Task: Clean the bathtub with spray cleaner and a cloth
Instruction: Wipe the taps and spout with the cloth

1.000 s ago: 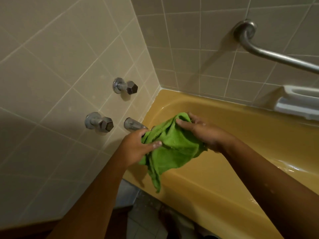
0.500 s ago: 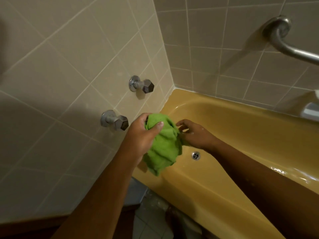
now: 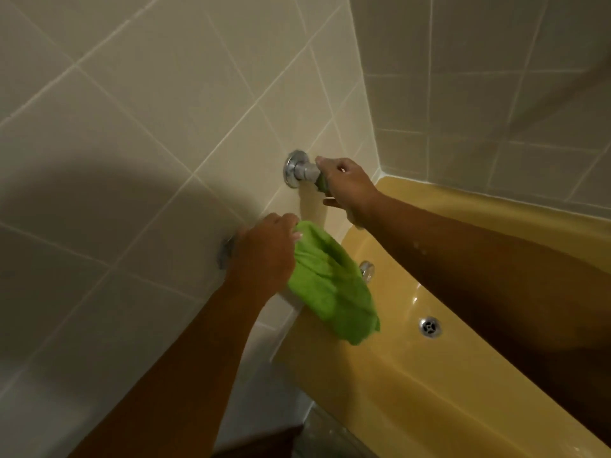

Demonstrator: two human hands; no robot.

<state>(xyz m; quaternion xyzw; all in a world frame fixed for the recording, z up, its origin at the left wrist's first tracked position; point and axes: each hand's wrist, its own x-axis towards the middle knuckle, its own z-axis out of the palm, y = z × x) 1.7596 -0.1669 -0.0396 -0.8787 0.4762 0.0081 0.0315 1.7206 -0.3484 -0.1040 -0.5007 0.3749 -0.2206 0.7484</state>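
**Bathtub point(image 3: 429, 391) at the tap end, cloth held above its rim**

The yellow bathtub is seen from above, set into the corner of a tiled wall point(image 3: 148, 127), and a round metal drain point(image 3: 429, 326) is seen on its inner end wall. A green cloth point(image 3: 330, 285) is gripped by the left hand point(image 3: 264, 256), whose fingers are curled tight round the bunched upper part. The rest of the cloth hangs down over the corner of the rim. Whether it touches the rim cannot be told. A chrome spout point(image 3: 367, 271) is partly covered by the cloth's right edge. The upper tap handle point(image 3: 302, 170) on the wall is clasped by the right hand point(image 3: 347, 186), with fingers and thumb closed round its outer end. A lower tap point(image 3: 226, 251) is largely hidden behind the left hand. The two hands are held apart, the right above the left.
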